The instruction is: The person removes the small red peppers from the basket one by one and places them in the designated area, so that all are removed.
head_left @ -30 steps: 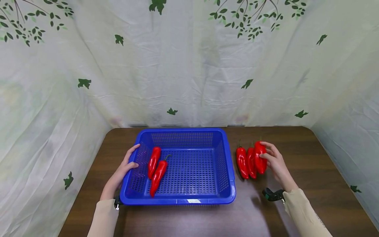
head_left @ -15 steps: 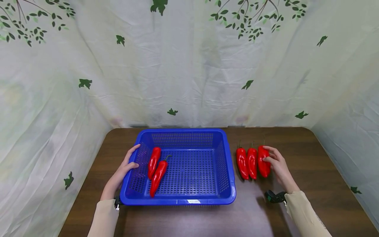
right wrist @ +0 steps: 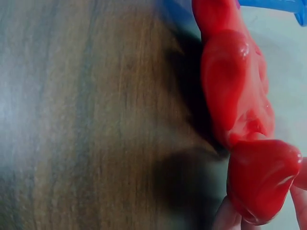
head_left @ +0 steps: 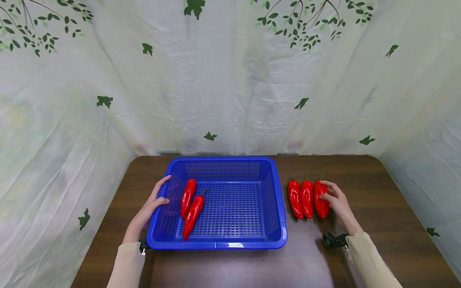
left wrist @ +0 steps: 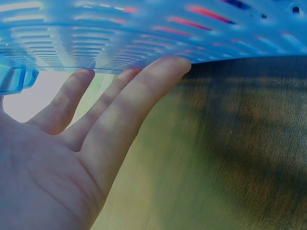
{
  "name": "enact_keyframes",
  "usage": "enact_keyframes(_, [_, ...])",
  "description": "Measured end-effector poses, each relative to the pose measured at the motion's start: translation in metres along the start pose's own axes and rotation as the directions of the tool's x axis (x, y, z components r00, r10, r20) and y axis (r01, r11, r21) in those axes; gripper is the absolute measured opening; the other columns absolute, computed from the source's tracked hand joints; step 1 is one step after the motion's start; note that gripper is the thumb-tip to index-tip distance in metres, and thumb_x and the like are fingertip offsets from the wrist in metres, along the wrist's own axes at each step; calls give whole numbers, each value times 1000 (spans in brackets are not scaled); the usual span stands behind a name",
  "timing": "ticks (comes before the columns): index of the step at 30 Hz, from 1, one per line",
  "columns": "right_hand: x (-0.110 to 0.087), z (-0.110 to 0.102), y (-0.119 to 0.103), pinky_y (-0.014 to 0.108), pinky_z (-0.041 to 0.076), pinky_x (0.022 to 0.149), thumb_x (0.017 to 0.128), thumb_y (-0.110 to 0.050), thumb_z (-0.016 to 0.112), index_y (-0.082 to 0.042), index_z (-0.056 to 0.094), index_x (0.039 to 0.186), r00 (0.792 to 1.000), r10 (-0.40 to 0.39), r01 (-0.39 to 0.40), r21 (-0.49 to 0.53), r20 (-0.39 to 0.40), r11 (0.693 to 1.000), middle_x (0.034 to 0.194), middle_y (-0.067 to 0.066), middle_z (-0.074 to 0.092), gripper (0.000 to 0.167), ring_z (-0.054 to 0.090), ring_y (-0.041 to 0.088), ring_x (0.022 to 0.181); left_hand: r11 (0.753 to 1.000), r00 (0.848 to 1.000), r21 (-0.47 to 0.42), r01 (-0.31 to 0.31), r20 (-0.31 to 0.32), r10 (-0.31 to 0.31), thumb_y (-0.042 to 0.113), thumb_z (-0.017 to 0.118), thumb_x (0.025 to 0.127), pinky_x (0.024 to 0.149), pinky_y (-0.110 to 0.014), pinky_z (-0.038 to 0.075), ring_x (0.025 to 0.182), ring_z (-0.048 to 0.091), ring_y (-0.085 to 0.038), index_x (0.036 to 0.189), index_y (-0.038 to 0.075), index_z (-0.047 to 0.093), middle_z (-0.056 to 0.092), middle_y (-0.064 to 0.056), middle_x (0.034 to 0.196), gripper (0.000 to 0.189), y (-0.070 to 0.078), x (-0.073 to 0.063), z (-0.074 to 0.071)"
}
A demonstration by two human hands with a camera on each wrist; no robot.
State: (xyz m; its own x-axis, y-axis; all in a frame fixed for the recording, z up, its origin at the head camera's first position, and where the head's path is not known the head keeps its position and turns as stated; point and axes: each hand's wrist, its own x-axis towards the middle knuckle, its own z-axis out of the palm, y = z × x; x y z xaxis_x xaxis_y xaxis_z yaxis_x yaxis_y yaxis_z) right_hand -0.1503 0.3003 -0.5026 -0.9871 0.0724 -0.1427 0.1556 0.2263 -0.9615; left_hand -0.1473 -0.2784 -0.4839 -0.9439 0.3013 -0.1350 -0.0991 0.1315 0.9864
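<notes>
Left hand (head_left: 149, 206), fingers straight and spread, touching the left side of the blue basket (head_left: 191, 245); right hand (head_left: 336, 203) pinching the rightmost red pepper (head_left: 319, 204) in a row of three on the tabletop (head_left: 216, 268) beside the basket; two further peppers (head_left: 193, 216) inside, toward its left wall.

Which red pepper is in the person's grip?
The rightmost pepper of the three on the table: the right hand holds it, while the two peppers to its left and the pair in the blue basket are unheld.
</notes>
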Motion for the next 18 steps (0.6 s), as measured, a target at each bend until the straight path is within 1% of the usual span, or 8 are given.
enact_keyframes(5, [2, 0, 1, 24, 48, 72, 95, -5, 47, -1, 36, 140, 1000, 8, -8, -54, -1, 999, 129, 24, 41, 46, 47, 11, 95, 1000, 1000, 0, 8, -4, -8, 11, 42, 90, 87, -64, 43, 129, 22, -55, 152, 31, 9, 0, -18, 154, 73, 0, 0, 1])
enact_keyframes(12, [3, 2, -1, 26, 46, 73, 93, -1, 48, 1, 39, 139, 1000, -3, 1, -141, -9, 990, 130, 27, 40, 47, 41, 31, 109, 1000, 1000, 4, 11, -4, -11, 11, 42, 90, 86, -63, 44, 129, 23, -55, 152, 31, 9, 1, -19, 154, 73, 0, -1, 1])
enact_keyframes(15, [3, 2, -2, 28, 45, 74, 93, -1, 48, 1, 39, 139, 1000, 8, -8, -154, -2, 988, 132, 27, 38, 47, 39, 35, 113, 1000, 1000, 0, 15, -5, -15, 11, 42, 91, 86, -62, 44, 128, 24, -55, 152, 31, 10, 1, -18, 154, 72, 0, -1, 0])
enact_keyframes(18, [3, 2, -3, 28, 45, 74, 94, -2, 47, 1, 39, 140, 1000, 14, -13, -154, 0, 988, 132, 28, 38, 47, 39, 35, 112, 1000, 1000, -3, 15, -3, -15, 11, 42, 91, 87, -62, 44, 128, 23, -55, 152, 31, 10, 1, -18, 154, 72, 1, 0, 0])
